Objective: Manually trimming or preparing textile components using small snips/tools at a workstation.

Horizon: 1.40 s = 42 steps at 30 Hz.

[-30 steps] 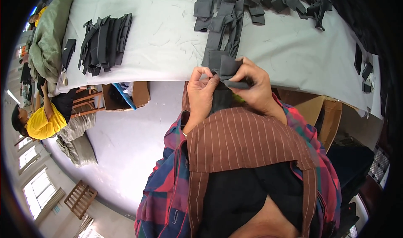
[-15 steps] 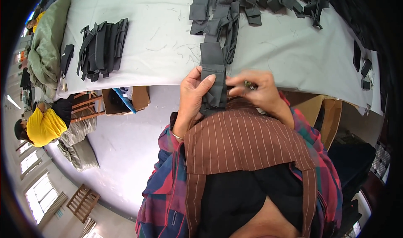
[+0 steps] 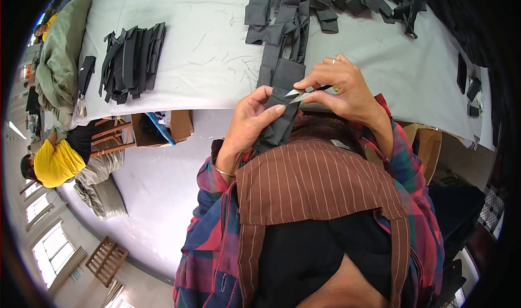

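Note:
My left hand (image 3: 251, 121) is closed on a dark grey fabric strip (image 3: 290, 72), thumb on top, at the table's near edge. The strip has folded layers and tilts up to the right. In my right hand (image 3: 342, 85) is a pair of small thread snips (image 3: 296, 96), held between thumb and fingers. Their two silver blades are parted and lie against the strip's right side, close to my left thumb. A chain of similar grey strips (image 3: 282, 23) runs away from the held piece up the table.
On the white-covered table (image 3: 201, 53) lie a stack of dark strips (image 3: 133, 61) at left and a heap of grey pieces (image 3: 353, 1) at the far right. Below the edge are cardboard boxes (image 3: 182, 127). A person in a yellow top (image 3: 57, 161) is at far left.
My right hand has moved up, and the snips' blades now show at the strip. The strip has tilted to the right in my left hand.

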### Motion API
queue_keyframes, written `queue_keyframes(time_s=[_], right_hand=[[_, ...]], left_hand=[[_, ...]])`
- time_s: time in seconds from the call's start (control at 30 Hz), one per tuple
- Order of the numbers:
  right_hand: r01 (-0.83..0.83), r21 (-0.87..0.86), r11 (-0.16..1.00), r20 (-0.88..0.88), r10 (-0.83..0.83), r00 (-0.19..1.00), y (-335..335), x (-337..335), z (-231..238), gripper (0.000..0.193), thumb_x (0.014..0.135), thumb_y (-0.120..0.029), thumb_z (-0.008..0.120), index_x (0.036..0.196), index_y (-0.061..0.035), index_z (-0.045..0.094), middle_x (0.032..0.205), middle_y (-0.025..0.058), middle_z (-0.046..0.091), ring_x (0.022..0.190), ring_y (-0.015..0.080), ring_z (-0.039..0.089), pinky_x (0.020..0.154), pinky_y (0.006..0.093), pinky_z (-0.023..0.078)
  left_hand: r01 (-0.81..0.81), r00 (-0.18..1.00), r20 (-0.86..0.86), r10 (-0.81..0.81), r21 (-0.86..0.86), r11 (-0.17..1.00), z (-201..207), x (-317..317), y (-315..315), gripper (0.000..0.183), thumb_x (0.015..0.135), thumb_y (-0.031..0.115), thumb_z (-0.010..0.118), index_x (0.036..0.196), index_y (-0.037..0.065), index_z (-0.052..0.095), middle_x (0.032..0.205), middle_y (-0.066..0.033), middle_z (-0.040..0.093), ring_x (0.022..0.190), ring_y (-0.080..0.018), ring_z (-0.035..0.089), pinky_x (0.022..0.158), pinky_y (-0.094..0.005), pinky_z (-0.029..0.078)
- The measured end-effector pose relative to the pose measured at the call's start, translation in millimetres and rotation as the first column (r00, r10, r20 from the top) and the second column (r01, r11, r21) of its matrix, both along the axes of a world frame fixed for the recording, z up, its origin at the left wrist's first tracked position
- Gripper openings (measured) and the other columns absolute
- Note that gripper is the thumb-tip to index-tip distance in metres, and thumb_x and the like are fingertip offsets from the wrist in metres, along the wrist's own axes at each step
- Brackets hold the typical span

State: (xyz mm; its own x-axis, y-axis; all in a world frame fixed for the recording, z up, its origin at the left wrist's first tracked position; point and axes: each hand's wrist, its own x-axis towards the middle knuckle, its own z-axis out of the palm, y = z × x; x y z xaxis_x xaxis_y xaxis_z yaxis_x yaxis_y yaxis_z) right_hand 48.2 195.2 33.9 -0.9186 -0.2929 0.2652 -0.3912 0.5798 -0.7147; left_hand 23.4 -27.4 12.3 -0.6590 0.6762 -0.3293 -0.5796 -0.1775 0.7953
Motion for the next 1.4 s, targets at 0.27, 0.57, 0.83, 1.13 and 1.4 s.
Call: queue_keyframes(time_s=[0.27,0.57,0.83,1.13,1.4], right_hand=[[-0.017,0.097,0.995,-0.091,0.026,0.996,2,1,2,0.017,0.069,-0.015,0.076,0.085,-0.0118,0.07,0.07,-0.0014,0.062,0.06,0.0161,0.046,0.065,0.0293,0.03],[0.142,-0.103,0.985,0.008,-0.142,0.99,-13,4,-1,0.016,0.072,-0.013,0.073,0.087,-0.0069,0.069,0.077,0.0036,0.066,0.068,0.0193,0.058,0.065,0.0293,0.037],[0.159,0.039,0.986,-0.116,-0.154,0.981,-21,4,-1,0.013,0.073,-0.022,0.073,0.082,-0.0141,0.068,0.072,-0.0017,0.063,0.066,0.0184,0.056,0.062,0.0317,0.035],[0.162,0.073,0.984,-0.195,-0.145,0.97,-21,4,2,0.011,0.072,-0.021,0.074,0.08,-0.0153,0.068,0.067,-0.0033,0.059,0.062,0.0161,0.051,0.06,0.0309,0.032],[0.388,-0.481,0.786,0.316,-0.257,0.913,-25,-2,14,0.016,0.078,-0.008,0.072,0.092,-0.0047,0.065,0.073,-0.0035,0.059,0.068,0.0043,0.051,0.062,0.0199,0.041]], left_hand=[[0.024,0.998,0.06,-0.026,0.032,0.999,2,-1,0,0.014,0.089,0.002,0.058,0.101,-0.002,0.052,0.099,-0.016,0.065,0.091,-0.0209,0.066,0.079,-0.0293,0.055],[-0.061,0.992,-0.114,0.051,-0.091,0.994,-10,4,2,0.016,0.084,0.001,0.065,0.095,0.002,0.054,0.095,-0.003,0.061,0.087,-0.0064,0.056,0.076,-0.0203,0.047],[-0.058,0.99,-0.131,0.043,-0.116,0.992,-6,4,2,0.017,0.082,0.002,0.067,0.094,0.002,0.054,0.091,0.0002,0.057,0.085,-0.0046,0.053,0.074,-0.0197,0.045],[-0.026,1.0,-0.009,0.025,-0.051,0.998,3,2,0,0.021,0.083,0.003,0.067,0.099,0.002,0.054,0.095,-0.0032,0.061,0.085,-0.0062,0.057,0.075,-0.0203,0.047],[-0.065,0.99,-0.131,0.059,-0.036,0.997,13,-2,-6,0.014,0.08,0.002,0.067,0.09,0.002,0.057,0.109,-0.0077,0.061,0.093,-0.0098,0.057,0.081,-0.0247,0.047]])
